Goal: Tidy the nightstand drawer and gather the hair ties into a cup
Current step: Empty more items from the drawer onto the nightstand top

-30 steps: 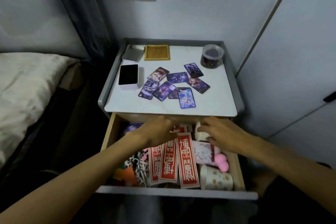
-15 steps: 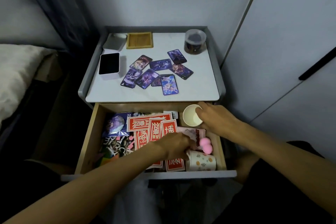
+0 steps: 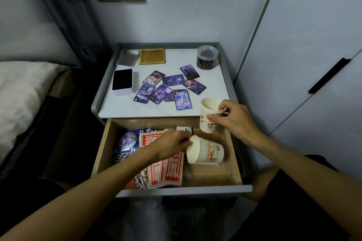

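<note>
Two cups in play, one per hand, hands apart. Left to right across the drawer (image 3: 102,150): the hair ties (image 3: 141,179), I think, are the pale tangle at the drawer's front-left, mostly under my left forearm, can't confirm. Round badge (image 3: 127,140) at its back-left, red paper slips (image 3: 169,170) across its middle. Left hand (image 3: 170,146) pinches the rim of the tipped cup (image 3: 207,151), lying on its side mid-drawer, mouth toward the left wall. Right hand (image 3: 235,121) is wrapped round the upright cup (image 3: 209,115), over the drawer's back-right corner.

Risks: rim pinch on thin paper is weak, cup could fold or swing loose. Left forearm crosses the slips and tangle; dragging it back could sweep them over the drawer's front lip. Upright cup sits close to the nightstand top's (image 3: 117,109) edge just behind the drawer; a careless lift clips it or nudges the picture cards (image 3: 170,88) beyond.

Room: bare wood at the drawer's front-right, best spot to stand a cup. Right of the drawer the cupboard door (image 3: 293,64) is near, so little elbow swing there.
</note>
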`<action>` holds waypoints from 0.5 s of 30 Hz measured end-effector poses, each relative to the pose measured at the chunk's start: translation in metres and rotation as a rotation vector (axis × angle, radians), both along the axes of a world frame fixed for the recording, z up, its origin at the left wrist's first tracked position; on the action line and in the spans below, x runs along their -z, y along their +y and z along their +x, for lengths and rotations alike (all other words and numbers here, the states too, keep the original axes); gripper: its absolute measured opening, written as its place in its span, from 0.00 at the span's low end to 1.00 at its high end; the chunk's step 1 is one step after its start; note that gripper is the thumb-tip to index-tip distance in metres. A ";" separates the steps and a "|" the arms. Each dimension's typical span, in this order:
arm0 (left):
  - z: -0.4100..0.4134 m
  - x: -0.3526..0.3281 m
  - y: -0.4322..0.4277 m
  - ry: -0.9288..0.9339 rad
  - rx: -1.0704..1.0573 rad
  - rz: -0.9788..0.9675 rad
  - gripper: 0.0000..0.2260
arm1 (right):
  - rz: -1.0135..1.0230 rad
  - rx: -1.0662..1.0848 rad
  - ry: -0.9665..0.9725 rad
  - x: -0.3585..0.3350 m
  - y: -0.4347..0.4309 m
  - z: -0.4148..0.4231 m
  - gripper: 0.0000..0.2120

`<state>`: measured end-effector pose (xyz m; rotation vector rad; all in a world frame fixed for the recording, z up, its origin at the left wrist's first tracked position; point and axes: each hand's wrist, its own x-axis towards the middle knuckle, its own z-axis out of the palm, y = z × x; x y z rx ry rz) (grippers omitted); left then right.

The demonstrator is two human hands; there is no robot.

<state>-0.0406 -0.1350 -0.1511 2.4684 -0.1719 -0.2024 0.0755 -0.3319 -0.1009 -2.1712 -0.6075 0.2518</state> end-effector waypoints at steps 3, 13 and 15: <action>-0.006 -0.014 0.027 0.113 -0.176 -0.317 0.06 | 0.122 0.016 0.103 -0.010 0.015 0.000 0.16; 0.011 -0.067 0.086 0.042 -0.739 -0.975 0.07 | 0.336 -0.026 0.246 -0.039 0.076 0.031 0.34; 0.032 -0.076 0.101 -0.013 -0.808 -0.957 0.07 | 0.256 -0.041 0.165 -0.050 0.094 0.052 0.34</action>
